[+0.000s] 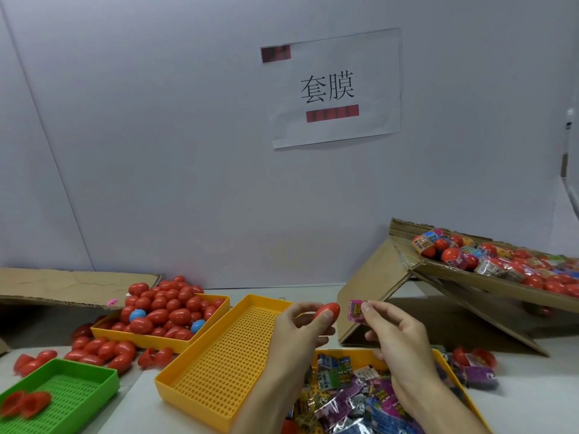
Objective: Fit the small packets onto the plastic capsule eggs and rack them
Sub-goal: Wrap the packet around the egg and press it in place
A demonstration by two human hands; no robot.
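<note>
At far left, green tray (94, 375); next, yellow tray (163, 339) heaped with red eggs (163, 311). At centre, above empty perforated tray (219, 364): left hand (297, 330) pinching red egg (327, 311) between thumb and fingertips, right hand (394, 336) pinching pink packet (355, 311), just apart. Egg: probably light, rigid, slick — best held round the middle; packet: thin, soft, crushable — best held at the rim.

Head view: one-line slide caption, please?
Left hand holds a red egg beside a pink packet pinched in the right hand.
</note>
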